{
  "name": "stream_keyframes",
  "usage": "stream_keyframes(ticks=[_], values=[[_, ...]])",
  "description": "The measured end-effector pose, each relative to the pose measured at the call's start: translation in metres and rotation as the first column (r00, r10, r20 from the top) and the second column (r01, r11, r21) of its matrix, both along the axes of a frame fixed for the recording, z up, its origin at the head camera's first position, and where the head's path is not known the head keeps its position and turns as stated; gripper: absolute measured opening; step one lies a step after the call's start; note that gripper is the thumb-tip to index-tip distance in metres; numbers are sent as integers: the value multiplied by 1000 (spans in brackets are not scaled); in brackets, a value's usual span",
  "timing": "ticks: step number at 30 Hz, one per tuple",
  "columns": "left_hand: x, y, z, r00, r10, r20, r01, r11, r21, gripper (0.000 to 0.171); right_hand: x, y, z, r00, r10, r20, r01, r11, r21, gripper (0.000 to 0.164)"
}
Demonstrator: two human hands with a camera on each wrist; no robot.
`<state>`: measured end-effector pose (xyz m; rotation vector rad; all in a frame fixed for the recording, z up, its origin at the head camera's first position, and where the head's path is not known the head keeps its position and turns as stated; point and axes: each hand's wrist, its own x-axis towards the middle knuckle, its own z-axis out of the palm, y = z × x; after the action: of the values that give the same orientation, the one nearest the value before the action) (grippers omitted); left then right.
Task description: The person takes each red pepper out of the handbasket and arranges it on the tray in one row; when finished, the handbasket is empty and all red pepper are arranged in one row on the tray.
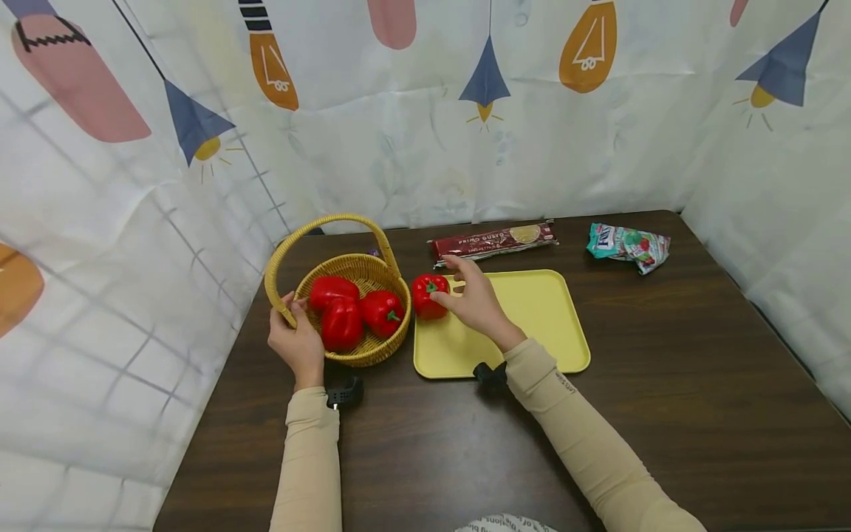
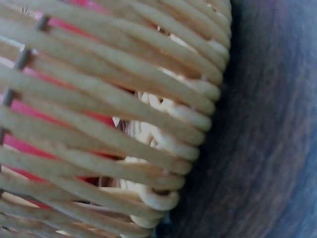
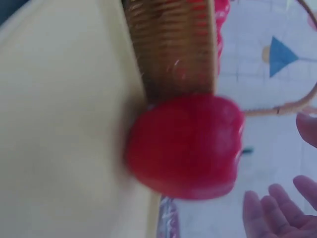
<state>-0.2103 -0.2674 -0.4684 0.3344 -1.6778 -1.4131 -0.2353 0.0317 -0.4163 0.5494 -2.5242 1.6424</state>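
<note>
A yellow wicker basket with an arched handle holds several red bell peppers. My left hand grips the basket's left rim by the foot of the handle. Through the weave, red shows in the left wrist view, where the basket's side fills much of the picture. One red bell pepper stands at the left edge of a yellow tray, beside the basket. Close to that pepper, my right hand has its fingers spread. The right wrist view shows a gap between the fingers and the pepper.
Behind the tray lies a long dark red snack packet. A teal and pink packet is at the back right of the dark wooden table. Printed white curtains hang behind the table and along both sides.
</note>
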Motion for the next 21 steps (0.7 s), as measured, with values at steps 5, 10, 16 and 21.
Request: stream_keyframes(ticks=[5, 10, 16, 21], values=[[0, 0, -1, 999, 39, 14, -39, 999, 13, 19, 13, -27, 10, 992, 74, -105, -76, 997, -18, 56], [2, 3, 2, 997, 65, 31, -66, 998, 11, 23, 22, -60, 6, 977, 202, -73, -200, 979, 29, 57], [16, 19, 26, 996, 85, 4, -85, 996, -12, 24, 22, -92, -1, 969, 244, -48, -238, 966, 98, 60], [7, 9, 11, 995, 95, -15, -95, 995, -32, 15, 15, -113, 6, 955, 273, -112, -246, 947, 207, 62]])
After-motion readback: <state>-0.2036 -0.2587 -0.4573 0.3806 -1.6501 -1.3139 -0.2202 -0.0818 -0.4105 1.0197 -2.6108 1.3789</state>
